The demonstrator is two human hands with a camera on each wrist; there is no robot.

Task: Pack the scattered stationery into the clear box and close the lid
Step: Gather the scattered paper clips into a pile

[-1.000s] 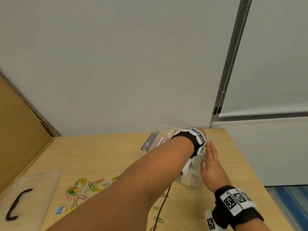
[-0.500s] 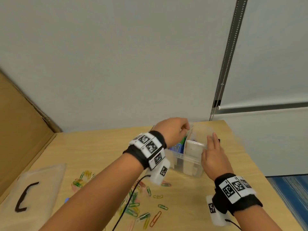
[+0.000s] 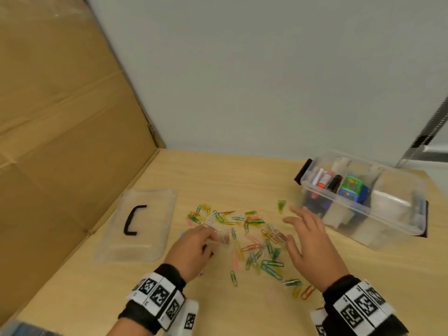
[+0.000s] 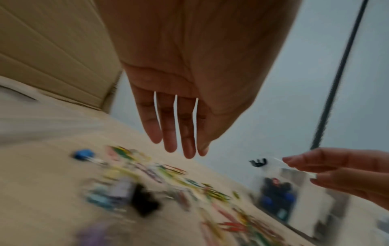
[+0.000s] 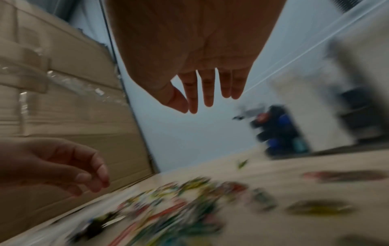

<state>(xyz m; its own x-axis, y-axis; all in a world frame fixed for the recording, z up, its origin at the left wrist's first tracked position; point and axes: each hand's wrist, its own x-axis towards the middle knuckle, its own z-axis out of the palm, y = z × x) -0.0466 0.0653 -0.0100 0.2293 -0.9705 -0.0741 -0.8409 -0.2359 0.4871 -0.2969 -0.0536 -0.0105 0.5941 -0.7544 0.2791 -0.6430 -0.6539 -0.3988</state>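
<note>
The clear box [image 3: 397, 214] stands open at the right of the wooden table, with markers, blue and green items and white blocks inside. Its clear lid [image 3: 143, 229] with a black handle lies flat at the left. Several coloured paper clips [image 3: 252, 236] are scattered between them. My left hand [image 3: 191, 248] hovers low over the left side of the pile, fingers relaxed and holding nothing [image 4: 179, 133]. My right hand [image 3: 308, 236] hovers over the right side with fingers spread, also empty [image 5: 206, 89]. A blue binder clip [image 4: 83, 154] and a black one [image 4: 145, 204] lie under the left hand.
A tall cardboard sheet [image 3: 60, 117] walls off the table's left side. A grey wall [image 3: 266, 81] rises behind the table. The table's right edge runs just beyond the box. Bare table [image 3: 230, 180] lies behind the clips.
Both hands have left the box and come back and left to the pile of paper clips. My view has swung down and left, so the box now sits at the right.
</note>
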